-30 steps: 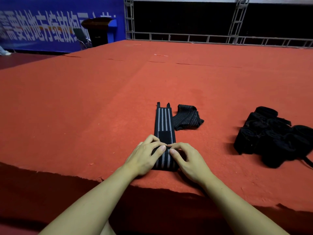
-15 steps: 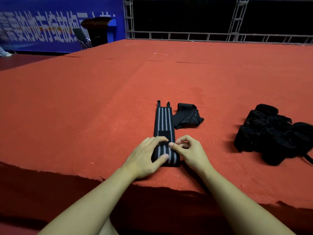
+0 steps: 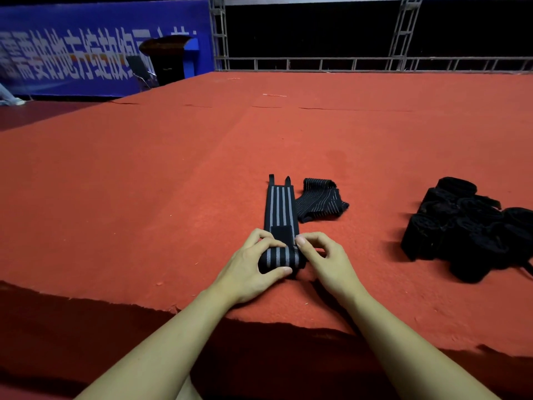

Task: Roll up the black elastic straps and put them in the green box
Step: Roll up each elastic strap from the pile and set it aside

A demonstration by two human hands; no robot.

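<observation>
A black elastic strap with grey stripes (image 3: 279, 207) lies lengthwise on the red carpet, its near end wound into a short roll. My left hand (image 3: 249, 267) grips that roll from the left, thumb under its near side and fingers over the top. My right hand (image 3: 323, 259) pinches the roll's right end with thumb and curled fingers. A second striped strap (image 3: 321, 203) lies crumpled just right of the flat one. No green box is in view.
A heap of several rolled black straps (image 3: 467, 229) sits on the carpet at the right. The carpeted platform's front edge (image 3: 173, 306) runs just below my wrists. A metal truss railing (image 3: 317, 60) and a blue banner (image 3: 86, 50) stand far behind.
The strap's near end has been turned over into a thicker roll, which has advanced away from me up the strap. Both hands moved forward with it.
</observation>
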